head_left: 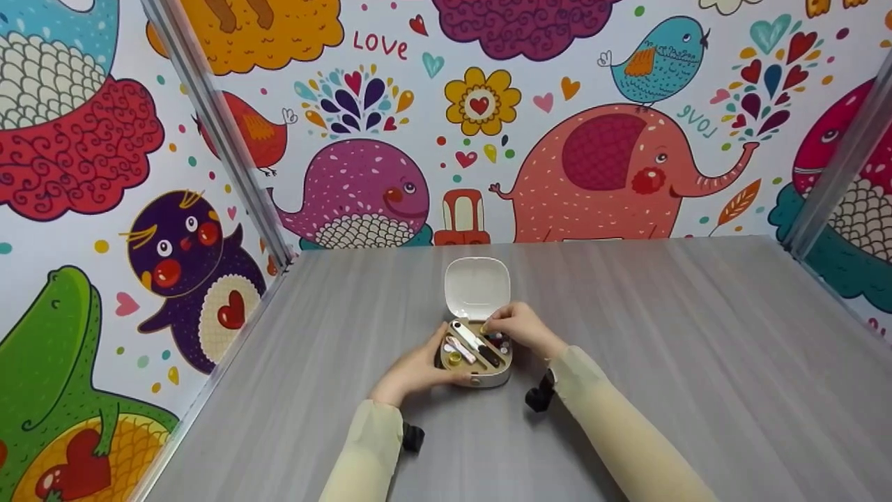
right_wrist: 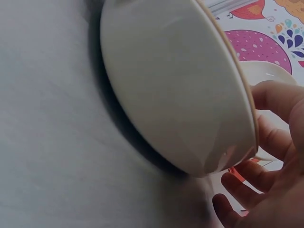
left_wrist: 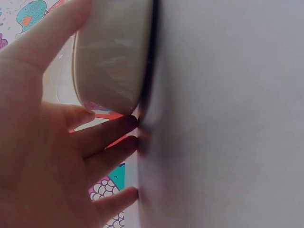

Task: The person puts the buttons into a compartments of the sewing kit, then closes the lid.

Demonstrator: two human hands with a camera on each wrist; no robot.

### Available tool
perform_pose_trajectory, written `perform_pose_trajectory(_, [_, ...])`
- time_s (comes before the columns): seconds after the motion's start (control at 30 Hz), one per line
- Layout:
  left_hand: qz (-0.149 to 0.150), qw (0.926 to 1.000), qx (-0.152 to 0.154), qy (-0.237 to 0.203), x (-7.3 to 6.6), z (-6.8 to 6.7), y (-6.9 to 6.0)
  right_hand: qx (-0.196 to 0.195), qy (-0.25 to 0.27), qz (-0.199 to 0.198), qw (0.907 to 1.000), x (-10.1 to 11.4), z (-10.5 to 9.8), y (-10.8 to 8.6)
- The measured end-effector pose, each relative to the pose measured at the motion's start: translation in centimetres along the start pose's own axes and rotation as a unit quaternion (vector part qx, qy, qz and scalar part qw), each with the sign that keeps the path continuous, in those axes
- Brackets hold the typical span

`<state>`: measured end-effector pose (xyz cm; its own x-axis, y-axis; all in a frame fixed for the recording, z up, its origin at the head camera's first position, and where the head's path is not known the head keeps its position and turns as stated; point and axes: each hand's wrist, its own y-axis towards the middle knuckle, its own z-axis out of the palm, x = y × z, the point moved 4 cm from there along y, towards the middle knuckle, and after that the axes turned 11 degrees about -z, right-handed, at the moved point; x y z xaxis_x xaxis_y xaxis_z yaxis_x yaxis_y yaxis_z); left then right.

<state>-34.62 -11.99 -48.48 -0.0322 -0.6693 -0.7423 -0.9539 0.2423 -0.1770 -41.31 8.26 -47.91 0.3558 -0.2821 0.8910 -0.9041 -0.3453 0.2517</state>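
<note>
A small white box (head_left: 491,380) with rounded corners stands on the table, its hinged lid (head_left: 478,287) raised at the back. My left hand (head_left: 417,368) grips it from the left, thumb at the front and fingers along the side; the left wrist view shows the thumb over the box wall (left_wrist: 111,57). Inside, a tan insert holds a white-and-black tool (head_left: 476,343) lying diagonally, a pale pink-and-white piece (head_left: 460,350) and a round yellow item (head_left: 454,358). My right hand (head_left: 524,329) reaches over the right rim, its fingertips pinching a small yellow item (head_left: 483,329), mostly hidden. Small dark and pale pieces (head_left: 500,341) lie below them.
The grey table (head_left: 313,314) spreads around the box. Walls with cartoon animals (head_left: 362,188) rise behind and at the sides, joined by metal corner posts (head_left: 230,139). A black wrist mount hangs under each sleeve (head_left: 592,390).
</note>
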Motion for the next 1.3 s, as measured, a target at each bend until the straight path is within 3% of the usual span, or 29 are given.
perform_pose_trajectory(0.3, [0.009,1.0000,0.002,0.000,0.0,-0.1,0.0,-0.003,-0.032,-0.034,0.9989,0.5,0.6,0.0])
perform_pose_trajectory(0.8, [0.013,0.9998,-0.005,0.017,-0.2,-0.1,-0.1,-0.017,-0.068,-0.032,0.9970,0.5,0.5,-0.2])
perform_pose_trajectory(1.0, [0.012,0.9998,-0.005,0.013,-0.2,-0.2,-0.1,-0.008,-0.058,-0.030,0.9978,0.4,0.5,-0.2])
perform_pose_trajectory(1.3, [0.006,0.9999,0.000,0.009,-0.2,-0.2,-0.1,-0.028,-0.075,-0.035,0.9962,0.6,-0.9,-0.7])
